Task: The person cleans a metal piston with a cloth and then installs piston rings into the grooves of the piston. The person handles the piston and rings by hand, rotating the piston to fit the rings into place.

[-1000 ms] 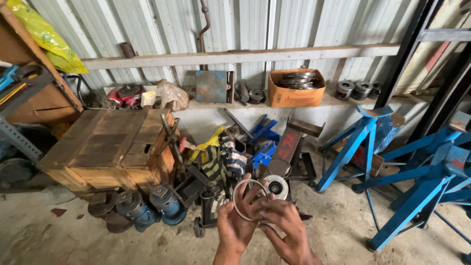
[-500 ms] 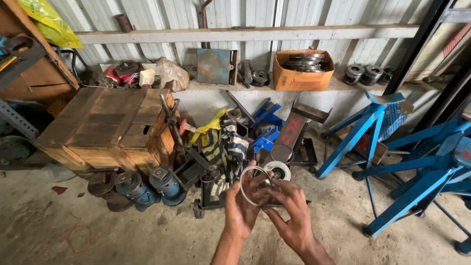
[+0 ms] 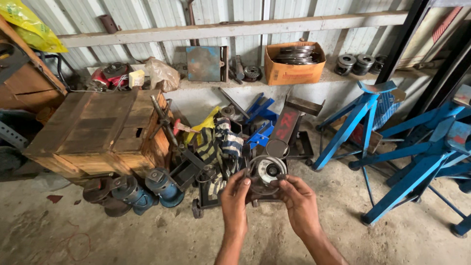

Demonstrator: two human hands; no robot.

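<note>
Both hands holding a thin metal ring (image 3: 255,184) above the floor clutter
Left hand (image 3: 235,203) and right hand (image 3: 300,203) are each pinching the ring's rim, grip closed, near a wooden crate (image 3: 98,132)

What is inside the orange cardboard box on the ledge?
The orange cardboard box holds a stack of dark metal rings, with the top ones showing above the rim. What lies deeper in the box is hidden by its walls and by those rings.

Thin shiny metal ring (image 3: 265,177), rough weathered wooden crate (image 3: 100,130), blue-painted steel stands (image 3: 360,120), dusty matt concrete floor (image 3: 122,235)
</note>
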